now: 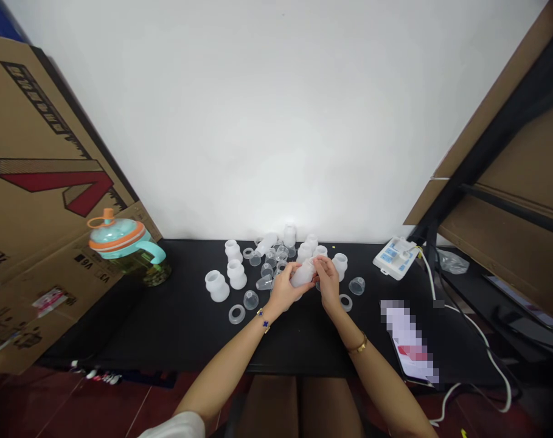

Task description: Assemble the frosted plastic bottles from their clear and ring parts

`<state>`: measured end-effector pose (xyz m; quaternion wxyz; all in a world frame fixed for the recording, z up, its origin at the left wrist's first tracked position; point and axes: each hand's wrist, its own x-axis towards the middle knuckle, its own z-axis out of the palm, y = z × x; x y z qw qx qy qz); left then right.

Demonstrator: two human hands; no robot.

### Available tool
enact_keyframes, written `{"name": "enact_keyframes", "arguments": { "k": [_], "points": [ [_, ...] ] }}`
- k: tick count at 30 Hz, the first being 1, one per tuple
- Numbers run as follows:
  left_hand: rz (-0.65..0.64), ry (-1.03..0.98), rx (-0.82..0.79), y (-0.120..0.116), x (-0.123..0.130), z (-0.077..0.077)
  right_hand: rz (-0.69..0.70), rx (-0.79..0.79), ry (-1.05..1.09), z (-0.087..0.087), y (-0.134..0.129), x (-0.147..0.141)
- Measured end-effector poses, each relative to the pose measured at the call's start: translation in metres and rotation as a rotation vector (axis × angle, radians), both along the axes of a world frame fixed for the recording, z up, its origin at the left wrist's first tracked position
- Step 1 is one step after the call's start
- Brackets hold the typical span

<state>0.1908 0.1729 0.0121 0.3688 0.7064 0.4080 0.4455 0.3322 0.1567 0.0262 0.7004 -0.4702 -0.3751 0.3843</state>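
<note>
A small white plastic bottle [302, 275] is held tilted above the front of the black table. My left hand [285, 289] is closed around its body. At the bottle's neck end, the fingers of my right hand [327, 277] are pinched together; any small part between them is hidden. Several like bottles [217, 286] stand to the left, and others [339, 266] stand behind and right of my hands. Clear domed caps [251, 299] lie scattered among them. One translucent ring [236, 314] lies left of my left forearm, another ring [345, 302] beside my right wrist.
On the black table [189, 334], a turquoise-lidded jug [128, 249] stands left by a cardboard box [43, 201]. At right are a phone [410, 344], a white device [396, 258] and white cables [479, 334]. A white wall [280, 121] rises behind.
</note>
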Motion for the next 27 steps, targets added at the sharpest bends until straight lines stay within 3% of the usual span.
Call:
{"name": "enact_keyframes", "arguments": {
  "k": [13, 27],
  "points": [
    [0.0, -0.017, 0.015, 0.0026, 0.0002, -0.006, 0.007, -0.006, 0.001, 0.0012, 0.0, -0.0004],
    [-0.074, -0.128, -0.068, 0.0015, 0.001, -0.001, 0.002, -0.01, -0.013, 0.001, -0.0007, 0.0002]
  ]
}}
